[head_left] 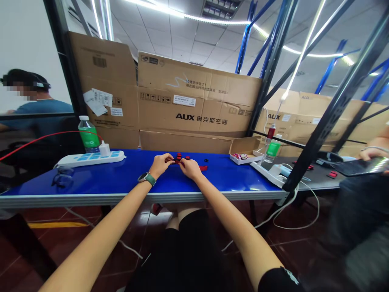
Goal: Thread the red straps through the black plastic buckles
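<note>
My left hand point(162, 164), with a watch on a green strap at its wrist, is closed in a pinch over the blue tabletop. Close beside it, my right hand point(190, 168) is also closed, with bent fingers. Between the fingertips shows a small red-and-black part point(179, 156), too small to name more exactly; the fingers partly hide it. Just behind my right hand lies a small red piece point(187, 157). A flat red strip point(204, 168) rests to the right of that hand, and a tiny black piece point(206, 160) lies farther right.
A power strip point(91, 158) with a white plug, a bottle point(88, 136) and glasses point(64, 177) stand left. On the right are an open carton point(246, 151), another bottle point(272, 150) and a rack post point(319, 101). Cardboard point(197, 97) walls the back. People are on both sides.
</note>
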Motion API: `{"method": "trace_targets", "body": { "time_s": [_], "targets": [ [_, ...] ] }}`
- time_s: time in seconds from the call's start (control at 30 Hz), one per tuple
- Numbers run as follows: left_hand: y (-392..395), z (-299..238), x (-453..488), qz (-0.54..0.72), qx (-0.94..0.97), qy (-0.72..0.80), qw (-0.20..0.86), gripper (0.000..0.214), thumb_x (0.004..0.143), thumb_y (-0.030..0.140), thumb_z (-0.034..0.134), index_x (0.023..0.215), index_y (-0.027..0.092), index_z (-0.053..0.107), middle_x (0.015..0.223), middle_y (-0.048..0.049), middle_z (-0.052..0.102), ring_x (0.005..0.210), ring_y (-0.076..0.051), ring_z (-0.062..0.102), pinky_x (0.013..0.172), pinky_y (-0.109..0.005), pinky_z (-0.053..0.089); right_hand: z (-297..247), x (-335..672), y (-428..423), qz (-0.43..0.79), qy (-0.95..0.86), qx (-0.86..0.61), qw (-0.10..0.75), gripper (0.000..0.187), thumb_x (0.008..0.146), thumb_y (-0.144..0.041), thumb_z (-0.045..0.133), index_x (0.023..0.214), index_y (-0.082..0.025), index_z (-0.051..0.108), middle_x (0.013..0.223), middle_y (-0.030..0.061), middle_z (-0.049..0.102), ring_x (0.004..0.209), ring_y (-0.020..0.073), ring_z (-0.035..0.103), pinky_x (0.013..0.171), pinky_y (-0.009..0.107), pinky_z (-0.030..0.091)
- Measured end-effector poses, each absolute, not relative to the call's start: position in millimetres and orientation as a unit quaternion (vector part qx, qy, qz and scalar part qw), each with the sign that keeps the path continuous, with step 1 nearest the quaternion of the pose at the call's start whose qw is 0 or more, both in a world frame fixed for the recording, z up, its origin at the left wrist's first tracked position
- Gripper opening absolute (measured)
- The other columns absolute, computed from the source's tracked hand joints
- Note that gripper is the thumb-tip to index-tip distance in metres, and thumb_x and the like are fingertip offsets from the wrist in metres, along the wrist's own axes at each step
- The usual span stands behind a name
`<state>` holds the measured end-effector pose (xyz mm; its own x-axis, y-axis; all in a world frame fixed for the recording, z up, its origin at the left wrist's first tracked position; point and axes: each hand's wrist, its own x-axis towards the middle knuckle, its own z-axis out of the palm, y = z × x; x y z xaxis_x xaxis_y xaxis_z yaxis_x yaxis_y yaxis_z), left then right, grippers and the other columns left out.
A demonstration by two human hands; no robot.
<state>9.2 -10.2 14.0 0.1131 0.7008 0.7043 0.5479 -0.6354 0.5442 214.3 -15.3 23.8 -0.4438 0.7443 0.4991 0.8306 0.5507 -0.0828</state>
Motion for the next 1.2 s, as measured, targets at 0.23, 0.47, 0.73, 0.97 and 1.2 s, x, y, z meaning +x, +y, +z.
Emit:
{"method": "trace_targets", "body": {
  "time_s": [0.23,0.47,0.73,0.97,1.2],
  "targets": [
    [-15.7,19.0,12.7,0.491,0.778,0.389,0.049,0.012,0.089,0.032,0.063,0.089,0.022,0.070,0.089,-0.0030,0.077,0.084,-0.020,0.071,0.082,-0.031,0.055,13.8,214.3,1.3,0.115,-0.849,-0.369,0.360,0.033,0.101,-0.037,0.049,0.130,-0.020,0.054,0.086,0.0007,0.072,0.076,0.0170,0.066,0.074,0.024,0.045],
    [-17.7,20.5,13.7,0.465,0.820,0.335,0.014,0.013,0.090,0.026,0.060,0.088,0.021,0.071,0.090,-0.0028,0.077,0.085,-0.019,0.071,0.085,-0.030,0.054,9.7,216.1,17.2,0.241,-0.838,-0.317,0.374,0.042,0.102,-0.049,0.042,0.095,-0.017,0.069,0.091,0.0023,0.071,0.084,0.0158,0.061,0.080,0.025,0.046],
    [-17.1,19.8,15.4,0.472,0.820,0.324,-0.024,0.010,0.089,0.022,0.062,0.089,0.021,0.072,0.092,-0.0031,0.077,0.087,-0.020,0.071,0.087,-0.031,0.053,9.1,216.5,25.9,0.250,-0.786,-0.313,0.470,0.038,0.097,-0.052,0.049,0.094,-0.019,0.068,0.096,0.0049,0.072,0.092,0.0183,0.064,0.091,0.030,0.046],
    [-16.3,17.5,16.5,0.446,0.834,0.322,-0.027,0.010,0.089,0.019,0.062,0.090,0.020,0.072,0.092,-0.0037,0.077,0.086,-0.020,0.071,0.085,-0.031,0.054,5.3,212.0,33.5,0.359,-0.742,-0.273,0.495,0.033,0.094,-0.048,0.056,0.108,-0.020,0.065,0.106,0.0065,0.073,0.101,0.0197,0.066,0.096,0.033,0.049],
    [-16.5,17.1,18.5,0.429,0.849,0.307,-0.026,0.012,0.090,0.017,0.061,0.094,0.021,0.072,0.095,-0.0041,0.077,0.088,-0.020,0.072,0.086,-0.031,0.054,1.8,209.6,33.5,0.289,-0.777,-0.281,0.484,0.035,0.098,-0.046,0.050,0.111,-0.019,0.069,0.113,0.0083,0.072,0.107,0.0205,0.065,0.102,0.035,0.046]
  ]
}}
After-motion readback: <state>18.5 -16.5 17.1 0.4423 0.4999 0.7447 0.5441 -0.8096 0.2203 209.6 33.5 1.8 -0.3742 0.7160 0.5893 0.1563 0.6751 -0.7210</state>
